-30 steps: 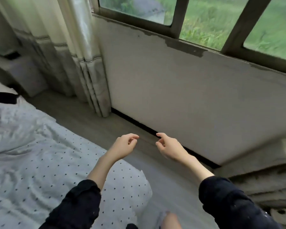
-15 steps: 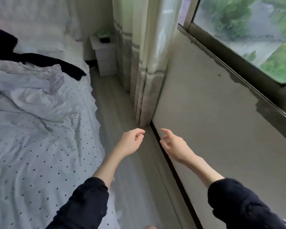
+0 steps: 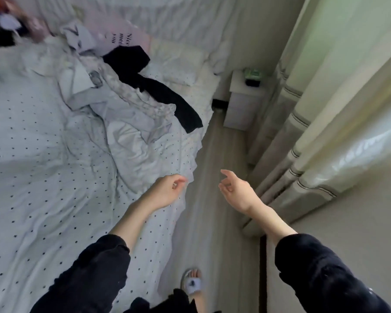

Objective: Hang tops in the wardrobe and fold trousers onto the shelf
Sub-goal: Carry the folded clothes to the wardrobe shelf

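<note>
Both hands are held out in front of the person and carry nothing: the left hand (image 3: 167, 192) hangs over the right edge of the bed (image 3: 32, 177) with its fingers loosely curled, and the right hand (image 3: 236, 190) is out over the strip of floor (image 3: 221, 159) between bed and curtain (image 3: 325, 132), palm turned inward, fingers relaxed and a little spread. Both forearms come out of dark sleeves. The clothes to be sorted lie in a heap toward the head of the bed, well apart from both hands. A black garment (image 3: 149, 86) stretches across the heap, one long end reaching to the bed's right edge; whether it is a top or trousers cannot be told. Under and beside it are crumpled white clothes (image 3: 113, 105). A pale pink piece (image 3: 122, 37) behind them bears dark lettering that seems to begin "Nice", the rest too blurred to read. At the far left corner more clothing shows only as a red and dark blur. Past the head of the bed stands a small white bedside cabinet (image 3: 242, 105) with a dark object and something green on top, both unclear. A foot in a pale slipper (image 3: 192, 283) stands on the floor beside the bed's near right edge.
</note>
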